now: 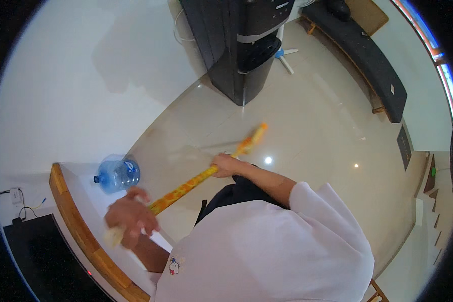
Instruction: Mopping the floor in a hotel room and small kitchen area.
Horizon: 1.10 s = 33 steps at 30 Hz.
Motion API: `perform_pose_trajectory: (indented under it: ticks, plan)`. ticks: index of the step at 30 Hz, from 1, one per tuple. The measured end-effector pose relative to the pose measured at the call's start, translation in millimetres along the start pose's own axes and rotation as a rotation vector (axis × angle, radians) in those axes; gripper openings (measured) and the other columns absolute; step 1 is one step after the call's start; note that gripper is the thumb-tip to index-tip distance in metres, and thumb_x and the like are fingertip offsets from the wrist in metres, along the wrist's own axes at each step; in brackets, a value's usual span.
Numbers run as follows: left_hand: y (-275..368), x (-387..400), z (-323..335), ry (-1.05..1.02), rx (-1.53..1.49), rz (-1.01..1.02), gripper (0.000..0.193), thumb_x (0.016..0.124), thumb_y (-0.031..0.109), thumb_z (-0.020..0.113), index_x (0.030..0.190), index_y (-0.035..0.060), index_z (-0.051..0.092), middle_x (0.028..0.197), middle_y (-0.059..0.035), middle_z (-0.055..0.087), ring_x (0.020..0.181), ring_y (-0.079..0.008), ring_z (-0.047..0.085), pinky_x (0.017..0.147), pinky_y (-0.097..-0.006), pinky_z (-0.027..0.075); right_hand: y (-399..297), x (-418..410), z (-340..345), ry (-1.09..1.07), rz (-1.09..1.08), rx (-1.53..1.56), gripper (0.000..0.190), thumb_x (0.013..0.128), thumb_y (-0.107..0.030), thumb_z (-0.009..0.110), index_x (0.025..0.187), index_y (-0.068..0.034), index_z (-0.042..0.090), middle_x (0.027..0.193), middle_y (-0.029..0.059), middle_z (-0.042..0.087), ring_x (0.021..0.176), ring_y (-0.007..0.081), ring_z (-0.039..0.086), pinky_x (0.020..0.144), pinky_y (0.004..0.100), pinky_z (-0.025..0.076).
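Note:
A long pole (184, 191) with a mottled yellow and orange surface slants across the view in front of my body. Around its upper part, my right hand (226, 165) is closed, and a blurred, orange-tipped end sticks out beyond it. My left hand (133, 219) is at the lower end, blurred, its fingers partly spread around the pole. A pale, blurred tip shows just past that hand. Between the two hands the pole is bare to view. Below it are my dark trousers and white shirt.
A black water dispenser (245, 53) stands against the wall ahead. A blue water bottle (119, 173) lies by a wood-topped ledge (90, 241) at left. A dark-topped bench (366, 56) lines the far right wall. A black screen (49, 260) is at lower left.

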State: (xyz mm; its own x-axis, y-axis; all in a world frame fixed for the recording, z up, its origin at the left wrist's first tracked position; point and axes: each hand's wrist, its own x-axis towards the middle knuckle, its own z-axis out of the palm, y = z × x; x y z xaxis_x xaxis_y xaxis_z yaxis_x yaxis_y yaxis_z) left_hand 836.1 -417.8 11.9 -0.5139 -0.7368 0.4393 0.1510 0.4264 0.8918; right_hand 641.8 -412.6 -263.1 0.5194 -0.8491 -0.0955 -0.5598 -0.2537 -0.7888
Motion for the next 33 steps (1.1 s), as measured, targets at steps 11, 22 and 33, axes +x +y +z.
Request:
perform_pose_trajectory:
  ticks: [11, 22, 33]
  plan:
    - [3.8, -118.9, 78.0, 0.286, -0.239, -0.158, 0.023, 0.072, 0.028, 0.052, 0.063, 0.0074, 0.046, 0.046, -0.0003, 0.043, 0.037, -0.0086, 0.037, 0.063, -0.0348, 0.033, 6.6, -155.8, 30.3, -0.240, 0.238, -0.182, 0.024, 0.060, -0.026, 0.052, 0.065, -0.004, 0.057, 0.066, 0.0164, 0.055, 0.064, 0.0316, 0.054, 0.060, 0.0387, 0.044]
    - [116.0, -110.8, 122.0, -0.267, 0.226, 0.236, 0.030, 0.073, 0.034, 0.052, 0.054, 0.0117, 0.049, 0.039, 0.0029, 0.047, 0.038, -0.0069, 0.049, 0.059, -0.0264, 0.037, -64.3, -101.2, 41.8, 0.130, -0.190, 0.102, 0.018, 0.058, -0.020, 0.056, 0.069, -0.006, 0.057, 0.068, 0.0157, 0.053, 0.073, 0.0319, 0.049, 0.063, 0.0389, 0.040]
    - [24.9, -66.0, 309.3, -0.064, -0.290, -0.319, 0.028, 0.074, 0.022, 0.049, 0.051, 0.0061, 0.045, 0.042, -0.0015, 0.042, 0.039, -0.0115, 0.042, 0.062, -0.0324, 0.035, 80.9, -367.8, -25.8, -0.073, 0.260, -0.036, 0.023, 0.058, -0.028, 0.055, 0.062, -0.005, 0.057, 0.062, 0.0155, 0.054, 0.062, 0.0296, 0.053, 0.059, 0.0372, 0.042]
